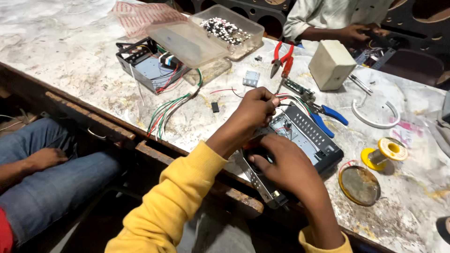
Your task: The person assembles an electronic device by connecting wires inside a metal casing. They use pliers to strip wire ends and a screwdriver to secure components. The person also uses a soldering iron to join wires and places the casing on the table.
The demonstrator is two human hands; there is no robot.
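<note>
An opened metal and black electronic chassis (310,137) lies at the table's near edge. My right hand (287,165) grips its near metal side and covers part of it. My left hand (256,107) is above the chassis's far left corner, fingers pinched on a bundle of red, green and white wires (293,98) that run out of the unit. Both of my sleeves are yellow. Blue-handled pliers (332,115) lie just behind the chassis, beside a small green circuit board (296,86).
A second open chassis (143,68) with loose wires sits at the left, under a clear box lid (187,43) and beside a clear box of small parts (229,29). Red cutters (281,55), a cream box (331,63), a yellow solder spool (387,152) and a round tin (360,185) lie around. Another person's hands (349,33) work across the table; a third person's hand (44,158) rests on jeans at left.
</note>
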